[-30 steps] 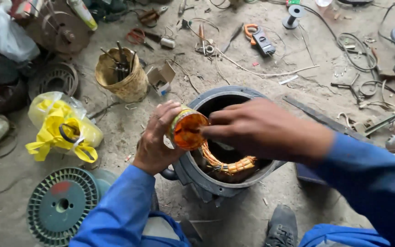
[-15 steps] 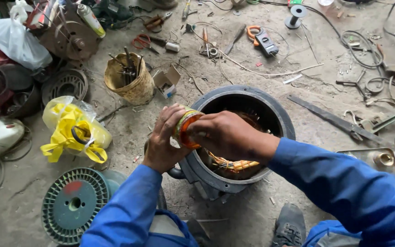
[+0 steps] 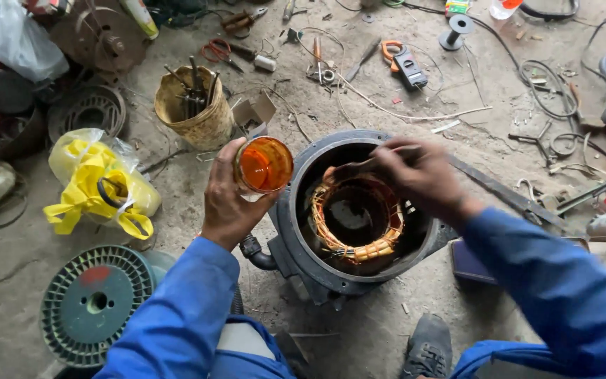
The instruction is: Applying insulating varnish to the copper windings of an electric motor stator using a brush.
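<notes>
A jar of orange liquid (image 3: 264,165) sits tilted in the grip of the left hand (image 3: 227,203), fingers closed around it, just left of a grey motor housing (image 3: 296,231) standing open-end-up on a dusty concrete floor (image 3: 387,337). Farther left lie a green wire spool (image 3: 91,303), a yellow plastic bag (image 3: 99,184) and a worn bucket of tools (image 3: 194,105). Inside the housing, copper windings (image 3: 355,217) ring the bore. The right hand (image 3: 419,175), in a blue sleeve (image 3: 562,295), is pinched around a thin brush-like stick (image 3: 359,167) held over the windings' upper edge. An orange clamp meter (image 3: 405,63) lies beyond.
</notes>
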